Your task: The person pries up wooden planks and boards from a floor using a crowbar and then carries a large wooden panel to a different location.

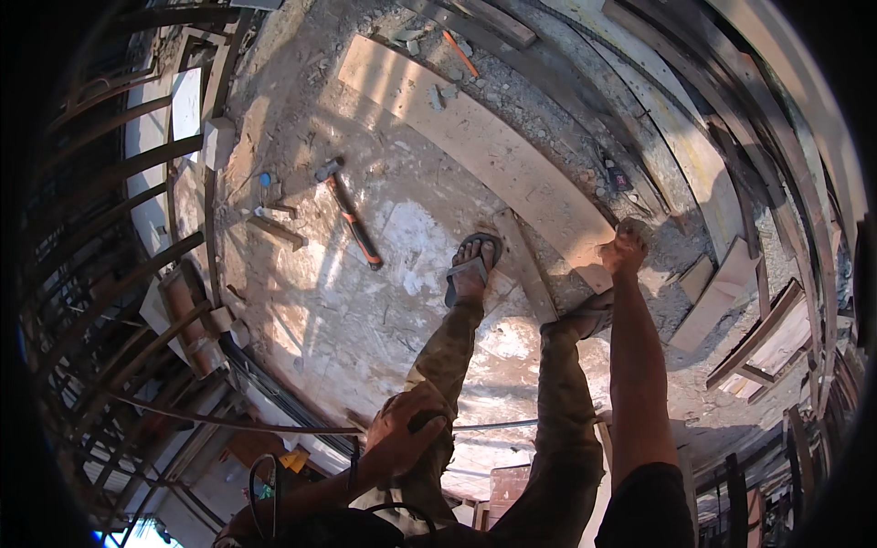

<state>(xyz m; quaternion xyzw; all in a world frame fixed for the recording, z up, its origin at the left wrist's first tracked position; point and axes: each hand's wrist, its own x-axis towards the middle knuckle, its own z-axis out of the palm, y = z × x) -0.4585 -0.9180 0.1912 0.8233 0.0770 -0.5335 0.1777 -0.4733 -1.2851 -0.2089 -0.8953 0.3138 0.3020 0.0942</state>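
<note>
A long flat wooden board [475, 137] lies slantwise on the dusty ground, from the upper middle down toward the right. My right hand [625, 247] is at its near right end, fingers closed about the edge. Against my left leg, by the knee, rests my left hand [406, 427] with its fingers curled. A dark gap shows inside its curl, and what it holds, if anything, is hidden. A narrow wooden strip [525, 265] lies between my sandalled feet. Left of them is a hammer [350, 215] with an orange and black handle.
An orange stick-like tool [460, 53] lies beyond the board. Long timbers [676, 119] are stacked along the right, with a small wooden frame [763, 342] nearer. Metal bars [119, 173] line the left side. A short wood offcut [277, 230] lies near the hammer.
</note>
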